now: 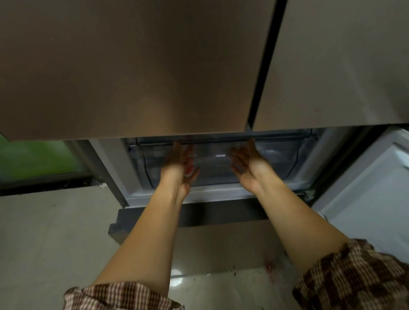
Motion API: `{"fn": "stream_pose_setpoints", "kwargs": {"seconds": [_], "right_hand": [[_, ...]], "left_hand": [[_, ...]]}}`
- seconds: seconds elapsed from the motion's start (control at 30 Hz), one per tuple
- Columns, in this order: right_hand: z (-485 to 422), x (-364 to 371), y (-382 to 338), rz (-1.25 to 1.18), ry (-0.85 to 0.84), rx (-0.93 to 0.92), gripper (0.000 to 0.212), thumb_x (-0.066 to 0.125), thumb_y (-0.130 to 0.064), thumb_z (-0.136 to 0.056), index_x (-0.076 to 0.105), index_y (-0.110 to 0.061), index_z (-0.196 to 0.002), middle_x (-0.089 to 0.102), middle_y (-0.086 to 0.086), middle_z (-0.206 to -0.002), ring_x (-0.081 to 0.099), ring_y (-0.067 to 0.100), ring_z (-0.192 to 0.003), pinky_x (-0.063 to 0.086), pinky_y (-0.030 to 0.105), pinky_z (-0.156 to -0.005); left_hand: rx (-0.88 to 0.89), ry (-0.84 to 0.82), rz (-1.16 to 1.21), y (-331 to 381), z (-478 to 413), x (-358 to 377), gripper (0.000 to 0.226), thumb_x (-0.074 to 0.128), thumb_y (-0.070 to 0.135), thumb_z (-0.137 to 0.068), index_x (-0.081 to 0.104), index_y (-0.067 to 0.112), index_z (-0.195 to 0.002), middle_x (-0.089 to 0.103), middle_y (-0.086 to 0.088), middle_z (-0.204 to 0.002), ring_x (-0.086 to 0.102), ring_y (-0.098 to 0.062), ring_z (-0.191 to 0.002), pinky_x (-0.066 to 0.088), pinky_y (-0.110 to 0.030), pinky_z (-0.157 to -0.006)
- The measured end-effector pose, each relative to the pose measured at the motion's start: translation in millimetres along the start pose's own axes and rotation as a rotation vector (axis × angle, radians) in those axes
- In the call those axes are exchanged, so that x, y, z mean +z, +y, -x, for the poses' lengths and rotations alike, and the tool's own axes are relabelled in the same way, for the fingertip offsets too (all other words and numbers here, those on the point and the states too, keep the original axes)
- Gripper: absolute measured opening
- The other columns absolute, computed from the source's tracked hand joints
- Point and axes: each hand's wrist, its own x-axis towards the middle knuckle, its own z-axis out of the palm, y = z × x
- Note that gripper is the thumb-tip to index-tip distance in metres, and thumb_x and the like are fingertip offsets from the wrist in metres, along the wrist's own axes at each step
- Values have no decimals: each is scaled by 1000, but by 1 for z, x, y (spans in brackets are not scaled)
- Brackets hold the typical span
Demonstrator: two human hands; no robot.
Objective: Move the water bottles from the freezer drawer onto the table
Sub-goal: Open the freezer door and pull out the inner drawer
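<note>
A clear plastic freezer drawer point(220, 164) sits low in the open freezer compartment, under the two closed brown upper doors. My left hand point(181, 168) and my right hand point(248, 165) reach into the compartment, palms facing each other, fingers spread, against the drawer's front on either side of its middle. Neither hand holds anything that I can make out. The drawer's inside is hazy and no water bottle shows clearly. The table is out of view.
The brown upper fridge doors point(127, 62) fill the top of the view and overhang the drawer. The lower freezer door point(387, 194) is swung open at the right, white inside. Pale tiled floor point(44, 245) lies below, with a dark plinth point(204, 213) under the freezer.
</note>
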Motion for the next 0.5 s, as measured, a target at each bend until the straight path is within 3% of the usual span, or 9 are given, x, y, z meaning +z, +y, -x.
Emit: {"fn": "stream_pose_setpoints", "kwargs": {"seconds": [0.03, 0.13, 0.23, 0.3, 0.33, 0.4, 0.43, 0.5], "right_hand": [[0, 1, 0, -8, 11, 4, 51, 37, -45, -98, 47, -8, -132, 54, 9, -136, 51, 22, -125, 36, 33, -102], [-3, 4, 1, -93, 27, -3, 52, 38, -42, -99, 45, -5, -134, 52, 15, -138, 51, 26, -126, 37, 34, -105], [-7, 4, 4, -264, 10, -19, 46, 43, -35, -99, 47, -5, -132, 46, 23, -140, 49, 36, -126, 42, 34, -103], [-10, 1, 7, -325, -2, -16, 39, 44, -33, -98, 52, -6, -126, 43, 25, -143, 39, 36, -134, 45, 34, -98], [-11, 0, 7, -323, -16, -5, 32, 44, -33, -99, 57, -9, -113, 46, 28, -138, 34, 34, -138, 45, 34, -95], [-11, 6, 1, -304, -40, 21, 27, 41, -34, -100, 56, -12, -96, 46, 39, -126, 26, 35, -141, 44, 33, -96], [-10, 9, -2, -296, -20, 29, 28, 41, -34, -100, 56, -11, -103, 44, 38, -129, 31, 36, -139, 43, 35, -99], [-2, 11, -2, -305, 63, 33, 37, 43, -28, -100, 50, -10, -131, 52, 24, -133, 51, 35, -124, 46, 36, -97]], "left_hand": [[11, 24, -20, -1, 0, 0, 51, 29, 46, -101, 53, 13, -131, 60, -20, -121, 59, -33, -88, 38, -44, -106], [49, 54, -39, -3, 0, 1, 37, 33, 47, -100, 58, 23, -112, 58, 0, -129, 56, -12, -89, 46, -44, -92], [47, 66, -54, -7, -6, -4, 48, 35, 51, -98, 56, 20, -128, 53, -3, -136, 51, -20, -113, 48, -43, -85], [44, 53, -41, -10, -7, -7, 48, 37, 52, -97, 56, 21, -128, 53, -5, -133, 49, -25, -120, 50, -41, -77], [43, 42, -27, -10, -8, -7, 42, 38, 51, -97, 60, 24, -120, 56, -5, -124, 51, -25, -115, 51, -41, -75], [33, 5, 11, -3, -4, -4, 32, 37, 49, -98, 61, 29, -99, 56, -1, -92, 53, -18, -85, 51, -43, -84], [7, -4, 19, 0, -2, -2, 33, 34, 48, -100, 61, 29, -97, 50, 1, -77, 47, -14, -69, 49, -40, -86], [-41, 14, 10, 2, 5, 0, 41, 31, 46, -101, 61, 21, -110, 38, 0, -57, 33, -11, -47, 44, -27, -67]]}}
